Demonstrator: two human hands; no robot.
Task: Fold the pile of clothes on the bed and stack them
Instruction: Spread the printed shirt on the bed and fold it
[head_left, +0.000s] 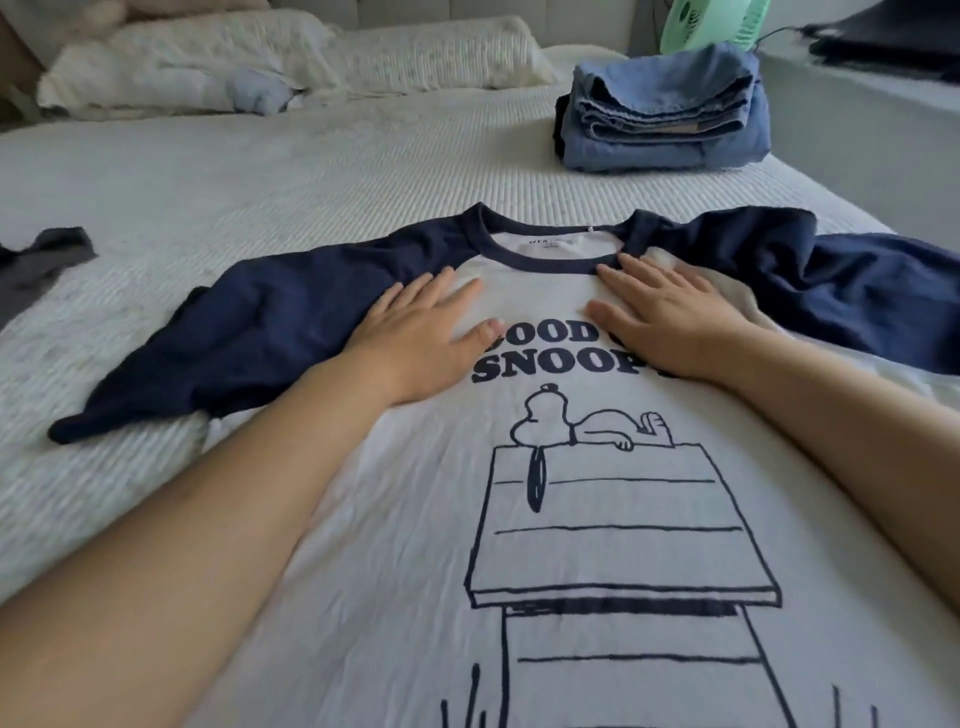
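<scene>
Matt cotton shirt (395, 519); ribbed bedspread (260, 171); folded denim (665, 114).

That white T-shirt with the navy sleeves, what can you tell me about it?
The white T-shirt with navy sleeves and collar lies face up, spread flat and unfolded on the white ribbed bedspread. It looks like soft cotton, lightly creased, printed with a cartoon dog on a doghouse. The left hand and right hand press flat on its chest.

Snoopy raglan tee (597, 519) flat; jeans stack (670, 114) folded.
</scene>
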